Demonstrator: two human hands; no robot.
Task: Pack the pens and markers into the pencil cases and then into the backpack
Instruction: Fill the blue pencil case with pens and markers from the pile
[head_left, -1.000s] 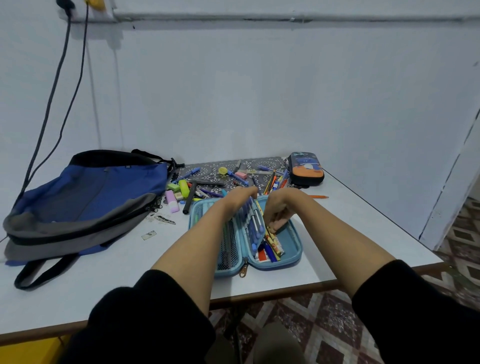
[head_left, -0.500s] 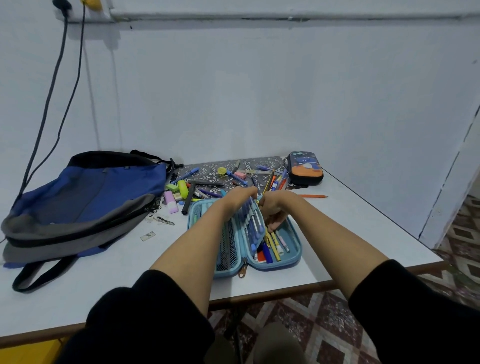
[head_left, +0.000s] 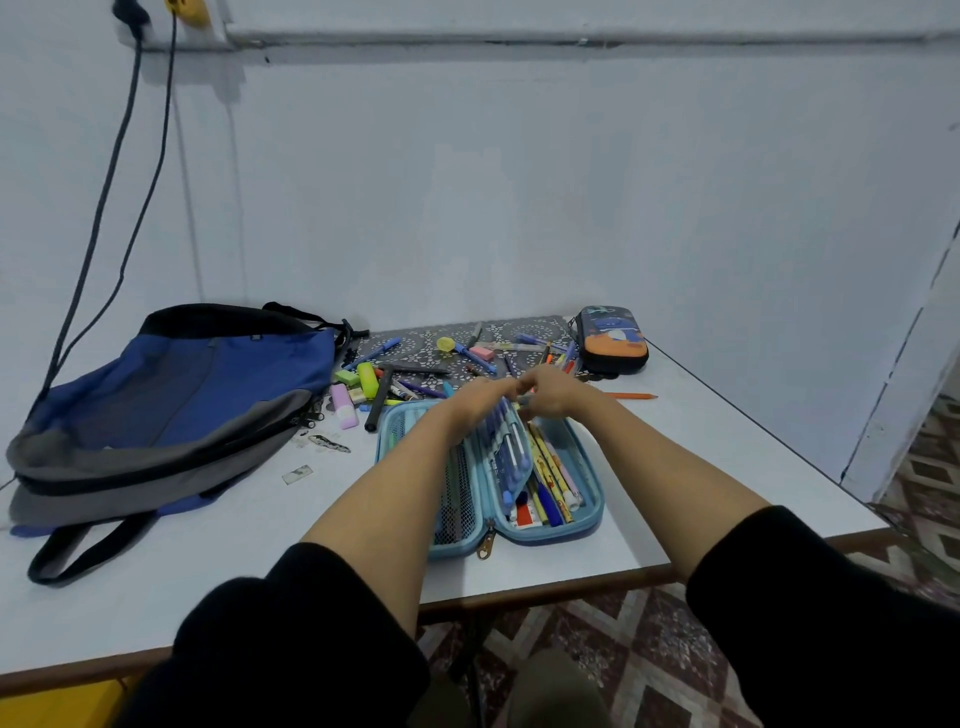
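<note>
**A:** What's on the left of the table (head_left: 234, 519)?

**B:** A blue and grey backpack (head_left: 171, 395), lying flat, with one strap trailing toward the near edge.

**A:** And beside it?

**B:** Loose pens and markers (head_left: 415, 364), scattered from just beside the backpack's top across a patterned mat (head_left: 524, 327) against the wall.

**A:** Where's the case being filled?

**B:** The blue pencil case (head_left: 561, 531) lies open in front of that pile, near the table's front edge. Its left half is a mesh pocket. Its right half holds pencils and pens laid lengthwise. A middle flap (head_left: 506, 457), with pens tucked in loops, stands up between the two halves.

**A:** The hands?

**B:** The left hand (head_left: 480, 397) is at the flap's far end, fingers curled over its top edge, holding it up. The right hand (head_left: 553, 397) meets it there with bent fingers, but it's blurred, so I can't tell whether it pinches anything.

**A:** Further right?

**B:** An orange pencil (head_left: 631, 396) lies alone on the table. A dark pencil case (head_left: 613, 340) with an orange print sits closed at the mat's right corner, by the wall.
</note>
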